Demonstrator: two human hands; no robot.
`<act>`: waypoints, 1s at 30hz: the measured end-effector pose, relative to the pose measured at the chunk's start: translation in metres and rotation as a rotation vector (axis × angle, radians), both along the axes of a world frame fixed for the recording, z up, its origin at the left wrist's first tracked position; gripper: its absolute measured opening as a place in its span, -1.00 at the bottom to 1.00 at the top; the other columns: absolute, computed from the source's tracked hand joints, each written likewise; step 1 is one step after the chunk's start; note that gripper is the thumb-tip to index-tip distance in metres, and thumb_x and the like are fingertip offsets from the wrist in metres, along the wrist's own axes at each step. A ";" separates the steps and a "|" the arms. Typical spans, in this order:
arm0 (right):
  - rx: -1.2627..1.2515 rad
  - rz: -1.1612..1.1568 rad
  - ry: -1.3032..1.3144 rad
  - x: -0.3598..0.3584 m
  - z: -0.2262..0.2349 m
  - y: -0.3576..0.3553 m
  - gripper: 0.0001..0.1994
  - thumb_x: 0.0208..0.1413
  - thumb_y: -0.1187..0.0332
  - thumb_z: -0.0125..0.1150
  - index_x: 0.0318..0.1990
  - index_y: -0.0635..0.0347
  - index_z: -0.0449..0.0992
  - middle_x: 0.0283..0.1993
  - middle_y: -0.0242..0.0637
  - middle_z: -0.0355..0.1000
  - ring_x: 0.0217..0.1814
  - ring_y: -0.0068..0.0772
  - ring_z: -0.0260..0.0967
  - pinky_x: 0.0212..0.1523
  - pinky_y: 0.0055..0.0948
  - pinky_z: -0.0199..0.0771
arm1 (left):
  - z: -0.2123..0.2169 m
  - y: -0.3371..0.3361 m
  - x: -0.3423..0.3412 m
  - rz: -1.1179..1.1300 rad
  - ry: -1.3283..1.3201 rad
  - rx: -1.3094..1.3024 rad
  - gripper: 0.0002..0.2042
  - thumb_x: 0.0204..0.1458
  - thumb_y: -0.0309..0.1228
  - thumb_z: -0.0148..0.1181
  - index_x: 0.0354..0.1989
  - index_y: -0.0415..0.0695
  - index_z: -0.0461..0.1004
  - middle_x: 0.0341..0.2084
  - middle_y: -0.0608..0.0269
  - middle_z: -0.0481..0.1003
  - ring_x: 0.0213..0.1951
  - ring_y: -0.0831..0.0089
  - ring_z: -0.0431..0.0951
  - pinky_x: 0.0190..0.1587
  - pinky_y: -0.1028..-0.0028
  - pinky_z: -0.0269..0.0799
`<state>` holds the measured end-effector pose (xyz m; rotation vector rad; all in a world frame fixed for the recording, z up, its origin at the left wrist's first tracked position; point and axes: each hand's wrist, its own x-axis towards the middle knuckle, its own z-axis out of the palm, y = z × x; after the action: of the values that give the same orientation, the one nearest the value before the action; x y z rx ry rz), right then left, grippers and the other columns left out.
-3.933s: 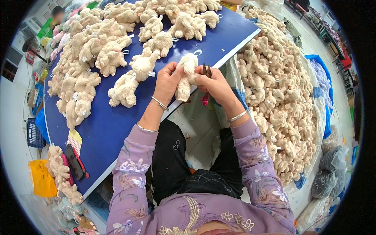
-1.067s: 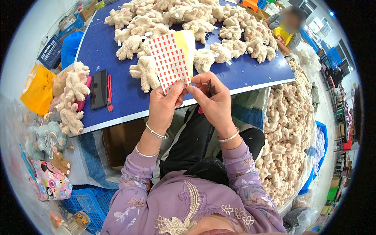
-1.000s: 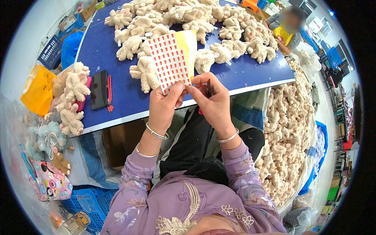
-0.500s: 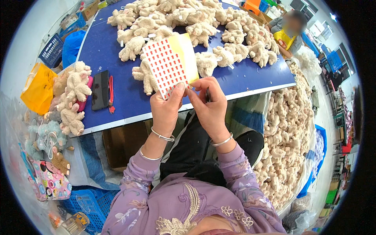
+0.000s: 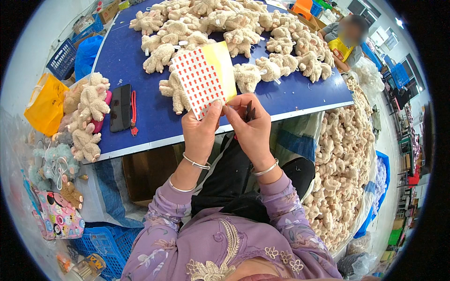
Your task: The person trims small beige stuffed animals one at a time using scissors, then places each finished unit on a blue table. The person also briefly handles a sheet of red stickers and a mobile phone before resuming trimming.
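Note:
My left hand [image 5: 202,129] grips a sheet of stickers [image 5: 199,84] by its lower corner, the thumb lying on top. Rows of small red arrows cover the white part; a bare yellow strip [image 5: 224,70] runs along the upper and right side. Right beside it, my right hand [image 5: 249,122] is closed, thumb and forefinger pinched at the sheet's lower right edge. A small dark tool with two pointed tips [image 5: 251,110] sticks out from its curled fingers; the rest is hidden. Cream plush toys [image 5: 247,77] with white loops or tags lie just beyond the sheet.
On the blue table [image 5: 154,114], a black phone [image 5: 120,107] lies beside a red strap [image 5: 133,112]. More plush toys [image 5: 91,98] sit at the left edge. A large heap of plush [image 5: 340,178] fills the right side. A person [image 5: 344,42] sits at the far right.
The dark tool's two points show more clearly from my right hand, whose fingers have shifted slightly. My left hand and the sticker sheet have barely moved.

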<state>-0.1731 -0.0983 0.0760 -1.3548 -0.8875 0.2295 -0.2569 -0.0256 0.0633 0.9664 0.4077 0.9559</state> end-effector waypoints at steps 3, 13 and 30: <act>-0.021 0.095 0.017 0.003 0.001 -0.001 -0.89 0.05 0.56 0.25 -0.37 0.26 0.40 -0.40 -0.48 0.25 -0.51 -0.74 0.08 -0.50 -0.70 0.12 | 0.001 0.002 -0.003 0.000 0.028 0.014 -0.86 0.12 -0.38 0.21 -0.32 -0.21 0.54 -0.55 0.46 0.46 -0.58 0.78 0.31 -0.58 0.69 0.18; -0.209 0.226 0.003 0.031 0.019 -0.015 -0.92 0.10 0.53 0.19 -0.36 0.24 0.40 -0.43 -0.56 0.27 -0.42 -0.77 0.15 -0.39 -0.69 0.20 | 0.004 0.125 -0.042 0.340 0.512 0.444 -0.72 0.10 -0.30 0.19 -0.37 -0.35 0.55 -0.54 0.30 0.56 -0.50 0.62 0.47 -0.42 0.54 0.37; -0.622 0.531 -0.134 0.083 0.001 0.078 -0.87 0.06 0.40 0.27 -0.33 0.28 0.50 -0.44 -0.55 0.35 -0.39 -0.74 0.18 -0.38 -0.63 0.23 | -0.037 0.117 -0.012 0.124 0.911 1.239 -0.55 -0.15 -0.42 0.30 -0.01 -0.12 0.39 0.08 0.01 0.27 0.15 0.01 0.21 0.21 0.20 0.18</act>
<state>-0.0898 -0.0201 0.0768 -1.6868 -1.3512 0.8905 -0.2685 0.0919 0.0261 2.5603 0.6325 0.7830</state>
